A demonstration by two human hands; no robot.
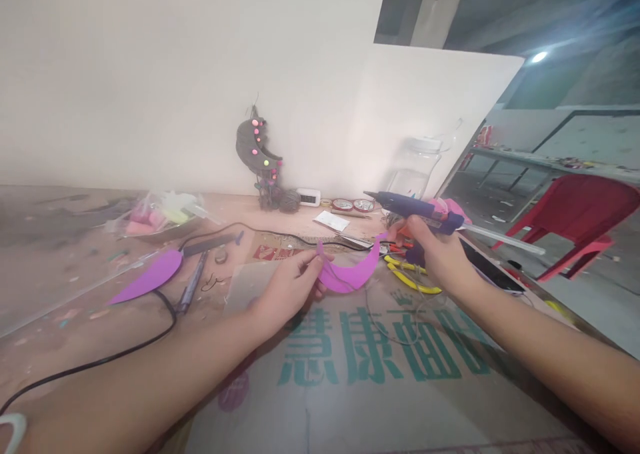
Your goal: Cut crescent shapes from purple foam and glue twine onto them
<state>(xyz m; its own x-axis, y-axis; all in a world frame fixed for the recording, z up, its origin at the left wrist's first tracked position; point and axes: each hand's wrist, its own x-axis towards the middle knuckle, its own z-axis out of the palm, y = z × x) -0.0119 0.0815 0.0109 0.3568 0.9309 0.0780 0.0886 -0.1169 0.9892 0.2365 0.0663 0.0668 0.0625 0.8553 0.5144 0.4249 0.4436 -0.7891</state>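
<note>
My left hand (295, 277) pinches the left end of a purple crescent-shaped cutout (353, 277), held up above a printed sheet (340, 401). A thin grey cord (400, 339) hangs in a loop below the crescent. My right hand (434, 244) grips a dark blue hot glue gun (413, 207), its nozzle pointing left and a clear glue stick (505, 239) sticking out of its back. The right fingers are beside the crescent's right tip; whether they touch it I cannot tell. Yellow-handled pliers (410, 277) lie under my right hand.
A dark crescent ornament with coloured dots (257, 151) stands against the white wall. At left are a purple leaf-shaped piece (150, 277), a pen (193, 284), a black cable (115, 355) and a bag of colourful pieces (163, 214). A clear jar (415, 167) stands behind the glue gun.
</note>
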